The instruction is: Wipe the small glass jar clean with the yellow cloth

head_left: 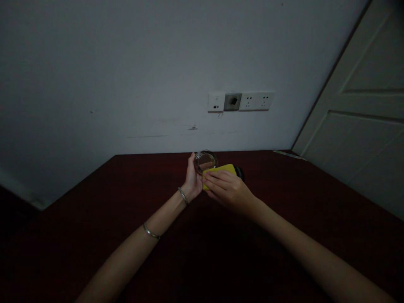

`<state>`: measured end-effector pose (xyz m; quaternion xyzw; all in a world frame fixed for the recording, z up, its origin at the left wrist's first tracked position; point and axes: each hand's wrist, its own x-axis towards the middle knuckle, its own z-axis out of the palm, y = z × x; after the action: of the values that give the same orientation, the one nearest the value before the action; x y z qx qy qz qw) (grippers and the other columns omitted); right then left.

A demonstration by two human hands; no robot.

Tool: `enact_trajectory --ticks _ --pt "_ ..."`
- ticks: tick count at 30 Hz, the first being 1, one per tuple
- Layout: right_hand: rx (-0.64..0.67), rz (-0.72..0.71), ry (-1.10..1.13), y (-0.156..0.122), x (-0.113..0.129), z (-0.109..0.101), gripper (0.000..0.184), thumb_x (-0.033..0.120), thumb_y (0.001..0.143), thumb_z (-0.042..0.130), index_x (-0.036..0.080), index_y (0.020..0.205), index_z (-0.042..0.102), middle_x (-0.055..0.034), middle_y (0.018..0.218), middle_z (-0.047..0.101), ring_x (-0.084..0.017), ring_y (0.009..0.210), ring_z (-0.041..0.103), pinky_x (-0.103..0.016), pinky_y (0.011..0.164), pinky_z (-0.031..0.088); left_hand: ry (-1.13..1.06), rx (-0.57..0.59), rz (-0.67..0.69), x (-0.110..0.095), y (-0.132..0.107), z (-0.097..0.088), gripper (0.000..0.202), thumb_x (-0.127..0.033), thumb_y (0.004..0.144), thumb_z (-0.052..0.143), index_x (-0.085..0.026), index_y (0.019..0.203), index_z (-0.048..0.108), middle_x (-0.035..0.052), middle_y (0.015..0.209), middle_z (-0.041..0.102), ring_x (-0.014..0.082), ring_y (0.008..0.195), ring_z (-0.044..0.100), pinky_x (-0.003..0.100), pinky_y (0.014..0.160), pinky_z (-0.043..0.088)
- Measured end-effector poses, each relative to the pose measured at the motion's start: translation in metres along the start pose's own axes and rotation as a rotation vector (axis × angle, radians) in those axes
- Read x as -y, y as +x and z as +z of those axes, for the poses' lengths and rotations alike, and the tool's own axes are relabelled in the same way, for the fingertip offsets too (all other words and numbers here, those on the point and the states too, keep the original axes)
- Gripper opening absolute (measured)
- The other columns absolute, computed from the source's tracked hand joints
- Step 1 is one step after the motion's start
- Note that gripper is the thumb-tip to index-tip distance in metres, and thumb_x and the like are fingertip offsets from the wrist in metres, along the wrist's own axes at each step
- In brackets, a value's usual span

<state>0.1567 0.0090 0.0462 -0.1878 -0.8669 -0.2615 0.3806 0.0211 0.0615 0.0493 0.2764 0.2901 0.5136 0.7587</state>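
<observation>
Clamping on a yellow sponge (229,169), the right hand's fingers (219,174) sit at the near right rim of a round clear dish (197,163). The left hand (193,184) clasps that dish from the left, skin showing through its middle. Right of the sponge is a dark object (240,173), partly hidden. Silver bracelets (151,233) circle the left arm. Around lies the dark red bench (142,181); wall sockets (255,101) are beyond, a pale door (362,126) far right.
</observation>
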Motion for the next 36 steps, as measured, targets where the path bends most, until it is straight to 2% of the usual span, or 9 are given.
enact_trajectory --ticks 4,8,14,17,21,24,28,32,36 --pt "0.008 -0.043 -0.037 0.004 0.003 -0.004 0.018 0.014 0.087 0.056 0.01 0.098 0.069 -0.0117 0.097 0.073 -0.023 0.095 0.068 -0.039 0.082 0.057 0.022 -0.029 0.001 -0.004 -0.004 0.005 0.064 -0.064 0.083 0.039 -0.009 0.075 0.07 0.0101 0.062 0.067 0.0146 0.054 0.059 0.023 0.053 0.046" --pt "-0.012 -0.03 -0.041 0.008 -0.001 -0.012 0.018 0.015 0.088 0.056 0.008 0.098 0.069 -0.0119 0.097 0.074 -0.022 0.094 0.068 -0.038 0.083 0.056 0.05 0.002 -0.03 -0.005 0.0 -0.001 0.069 -0.068 0.081 0.035 -0.009 0.078 0.069 0.0103 0.061 0.066 0.0142 0.051 0.058 0.023 0.047 0.043" --pt "-0.051 0.071 -0.06 0.004 -0.018 -0.027 0.02 0.015 0.088 0.057 0.015 0.105 0.067 -0.0094 0.104 0.073 -0.021 0.098 0.067 -0.037 0.083 0.055 0.055 0.128 -0.035 -0.006 0.004 -0.011 0.07 -0.07 0.081 0.032 -0.01 0.08 0.066 0.0044 0.052 0.057 0.0048 0.032 0.032 0.018 0.031 0.019" --pt "-0.08 0.148 -0.072 -0.004 -0.03 -0.035 0.022 0.017 0.088 0.057 0.015 0.108 0.066 -0.0106 0.106 0.072 -0.022 0.098 0.067 -0.038 0.084 0.054 0.084 0.159 -0.024 -0.007 0.002 -0.013 0.071 -0.069 0.082 0.027 -0.01 0.082 0.066 0.01 0.061 0.064 0.0038 0.032 0.029 0.017 0.031 0.017" --pt "-0.038 0.21 -0.149 -0.018 -0.043 -0.036 0.023 0.019 0.09 0.053 0.015 0.108 0.066 -0.0097 0.102 0.073 -0.023 0.094 0.067 -0.039 0.08 0.054 0.113 0.141 -0.004 -0.009 0.002 -0.017 0.076 -0.07 0.082 0.022 -0.007 0.091 0.065 0.0141 0.068 0.068 0.0042 0.033 0.029 0.018 0.031 0.017" --pt "0.066 0.222 -0.201 -0.026 -0.047 -0.024 0.023 0.02 0.092 0.05 0.013 0.106 0.067 -0.0123 0.104 0.072 -0.025 0.094 0.067 -0.041 0.08 0.053 0.127 0.141 0.006 -0.011 0.003 -0.019 0.078 -0.07 0.082 0.022 -0.006 0.098 0.064 0.0138 0.069 0.068 0.0047 0.034 0.029 0.018 0.032 0.018" --pt "0.169 0.184 -0.187 -0.033 -0.045 0.005 0.021 0.018 0.091 0.052 0.01 0.1 0.068 -0.0132 0.101 0.072 -0.025 0.089 0.067 -0.039 0.078 0.051 0.134 0.155 0.005 -0.014 0.005 -0.017 0.08 -0.071 0.082 0.022 -0.005 0.101 0.063 0.014 0.071 0.068 0.0041 0.035 0.028 0.018 0.033 0.018" --pt "0.279 0.13 -0.14 -0.035 -0.029 0.036 0.019 0.017 0.09 0.052 0.01 0.094 0.068 -0.0122 0.093 0.073 -0.023 0.083 0.067 -0.037 0.075 0.049 0.126 0.155 -0.018 -0.018 0.004 -0.011 0.08 -0.07 0.083 0.02 -0.005 0.098 0.063 0.0137 0.069 0.067 0.0042 0.034 0.028 0.018 0.033 0.017" --pt "0.392 0.076 -0.08 -0.037 -0.006 0.056 0.019 0.016 0.092 0.049 0.011 0.092 0.068 -0.0113 0.089 0.073 -0.022 0.084 0.065 -0.035 0.075 0.046 0.117 0.173 -0.039 -0.019 0.003 -0.008 0.08 -0.07 0.083 0.019 -0.005 0.097 0.063 0.0138 0.068 0.067 0.0043 0.034 0.028 0.018 0.032 0.016"
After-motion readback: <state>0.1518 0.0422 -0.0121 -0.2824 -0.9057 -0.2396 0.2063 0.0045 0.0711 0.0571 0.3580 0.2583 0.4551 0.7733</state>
